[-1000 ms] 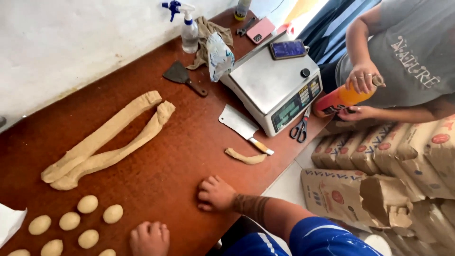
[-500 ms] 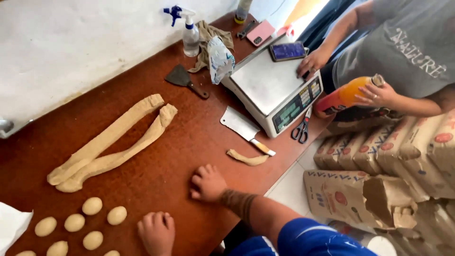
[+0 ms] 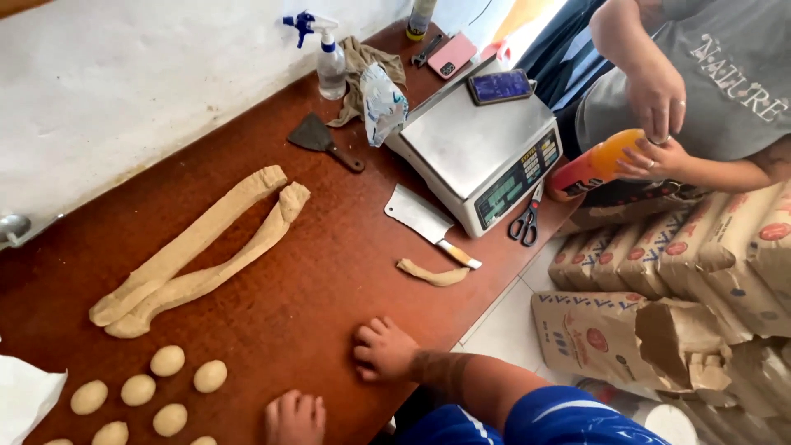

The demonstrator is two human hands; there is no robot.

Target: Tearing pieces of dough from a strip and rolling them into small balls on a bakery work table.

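Beige dough scrap [image 3: 433, 274] lies crosswise just beyond right hand [image 3: 384, 350].

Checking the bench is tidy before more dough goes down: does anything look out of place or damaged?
A phone lies on the scale's weighing plate. Scissors sit at the table's edge. On the floor, one flour sack is torn open.
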